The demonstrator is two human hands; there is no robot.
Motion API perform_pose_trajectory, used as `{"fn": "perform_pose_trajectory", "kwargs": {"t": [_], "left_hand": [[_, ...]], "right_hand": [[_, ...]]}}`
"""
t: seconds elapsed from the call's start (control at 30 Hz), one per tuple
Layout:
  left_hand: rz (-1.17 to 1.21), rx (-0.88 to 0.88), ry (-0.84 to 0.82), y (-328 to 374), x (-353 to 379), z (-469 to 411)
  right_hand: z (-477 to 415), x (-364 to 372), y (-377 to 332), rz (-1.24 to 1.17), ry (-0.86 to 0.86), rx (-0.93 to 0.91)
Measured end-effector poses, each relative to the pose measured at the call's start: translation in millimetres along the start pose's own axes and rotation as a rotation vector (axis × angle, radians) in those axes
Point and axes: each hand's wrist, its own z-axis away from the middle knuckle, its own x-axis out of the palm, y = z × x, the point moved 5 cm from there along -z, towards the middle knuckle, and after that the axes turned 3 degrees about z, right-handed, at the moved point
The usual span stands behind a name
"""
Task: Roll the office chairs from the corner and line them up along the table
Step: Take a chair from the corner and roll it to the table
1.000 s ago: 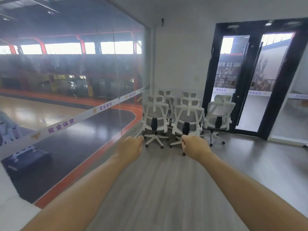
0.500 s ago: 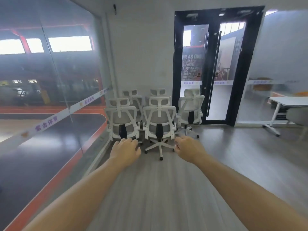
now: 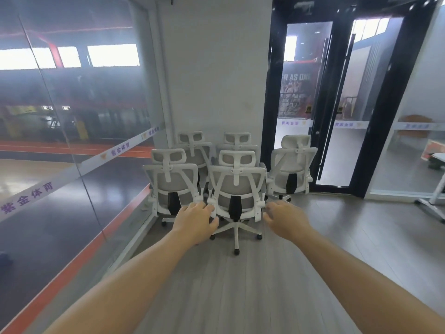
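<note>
Corner [image 3: 166, 104] nearer than before: white-framed grey mesh office chair [image 3: 237, 189] lies just beyond left hand [image 3: 196, 219] and right hand [image 3: 286, 219], each grip apart and empty; grasping seems next.

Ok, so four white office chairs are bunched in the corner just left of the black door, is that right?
No, five, not four. The head view shows the back left chair, the back right chair, the front left chair, the front middle chair and the chair by the door. They are bunched in the corner just left of the black door.
</note>
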Motion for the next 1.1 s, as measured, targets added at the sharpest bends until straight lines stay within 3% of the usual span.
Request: {"fn": "perform_pose_trajectory", "kwargs": {"t": [0.27, 0.63, 0.83, 1.1], "left_hand": [[0.023, 0.031, -0.062, -55.0, 77.9, -179.7], [-0.107, 0.263, -0.094, -75.5, 163.7, -428.9], [0.003, 0.202, -0.080, -88.4, 225.2, -550.9], [-0.171, 0.239, -0.103, -116.5, 285.5, -674.5]], "right_hand": [[-182.5, 67.6, 37.9, -0.048, -0.072, 0.065], [-390.4, 114.4, 126.5, -0.103, -0.113, 0.137], [-519.7, 154.1, 177.1, -0.104, -0.110, 0.098], [-688.6, 208.3, 215.0, -0.144, -0.198, -0.022]]}}
